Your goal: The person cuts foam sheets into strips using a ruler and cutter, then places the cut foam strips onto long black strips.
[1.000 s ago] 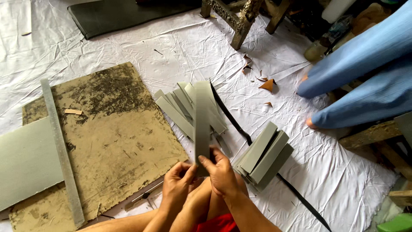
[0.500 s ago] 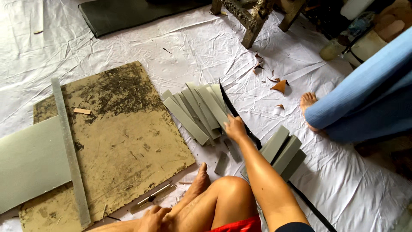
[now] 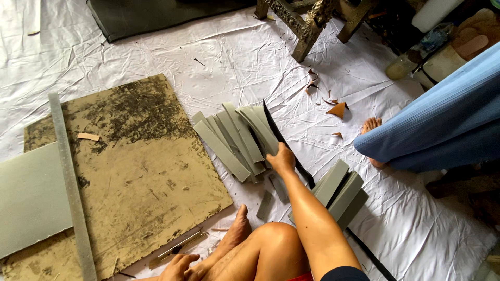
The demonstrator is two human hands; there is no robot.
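White sheeting on the floor point(image 3: 156, 67) carries fanned grey strips point(image 3: 234, 140); right hand point(image 3: 282, 159) rests clamped on their ends, best squared together, while left hand point(image 3: 177, 266) lies loose, holding nothing, beside a metal tool point(image 3: 179, 247)

strips point(image 3: 234, 140) right of board point(image 3: 135, 161), ruler point(image 3: 70, 182) on board

Right hand point(image 3: 282, 158) pressing on fanned grey strips point(image 3: 234, 138); stacked grey pieces point(image 3: 338, 190) just to its right. Left hand point(image 3: 177, 266) low, nr worn brown board point(image 3: 135, 166).
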